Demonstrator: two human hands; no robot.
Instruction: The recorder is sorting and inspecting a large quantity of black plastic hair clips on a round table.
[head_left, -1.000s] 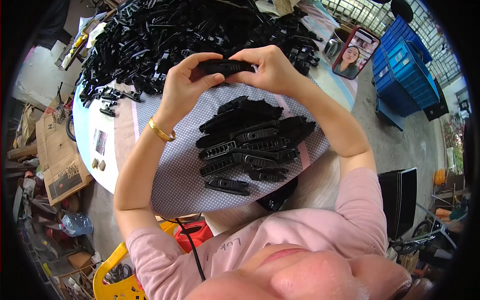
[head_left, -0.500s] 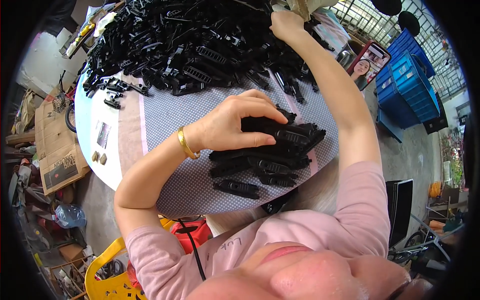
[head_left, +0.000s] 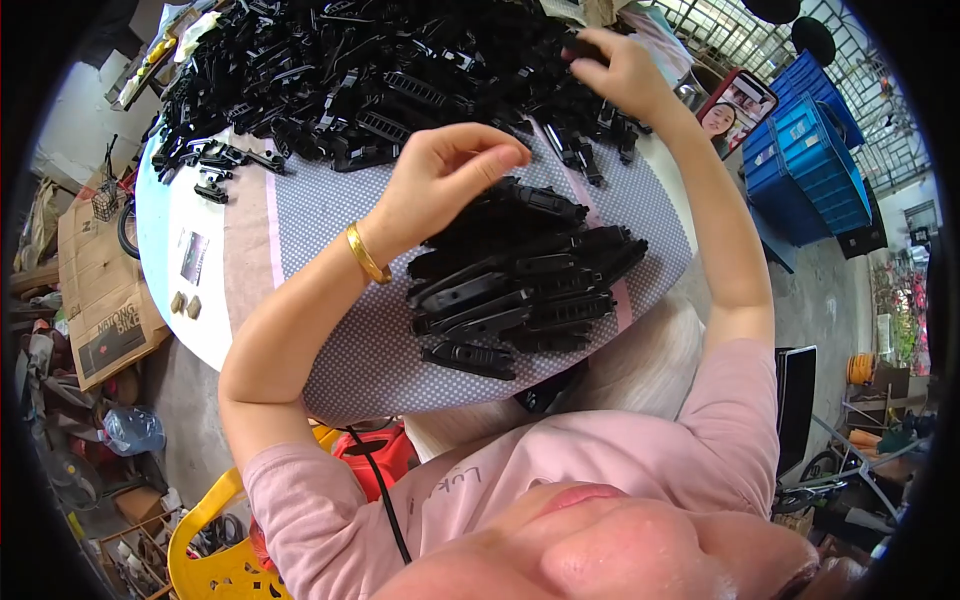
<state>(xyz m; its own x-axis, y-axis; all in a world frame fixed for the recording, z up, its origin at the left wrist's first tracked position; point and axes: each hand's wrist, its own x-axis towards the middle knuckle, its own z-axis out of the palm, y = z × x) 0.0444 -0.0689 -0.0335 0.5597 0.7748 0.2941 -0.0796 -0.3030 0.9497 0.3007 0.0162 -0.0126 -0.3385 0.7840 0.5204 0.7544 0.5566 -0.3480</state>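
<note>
A low stack of long, slotted black plastic parts (head_left: 520, 290) lies at the near middle of the table. My left hand (head_left: 450, 180), with a gold bangle at its wrist, hovers over the stack's far left side. Its fingers curl down to the thumb, and nothing shows between them. My right hand (head_left: 630, 80) reaches to the right end of a large heap of similar black parts (head_left: 350, 70). Its thumb and fingers close around a dark plastic part there; the part's shape is lost against the heap.
A dotted grey cloth (head_left: 340, 230) covers much of the round table. A card (head_left: 195, 255) and two small brown pieces (head_left: 185, 304) lie at its left. Past the right edge stand a phone (head_left: 735, 105) and blue crates (head_left: 805, 150). A yellow chair (head_left: 215, 545) is at lower left.
My left hand has lifted off the stack and moved up and left, its fingers drawing together. My right hand has shifted slightly right and nearer, its fingers now showing at the heap.
</note>
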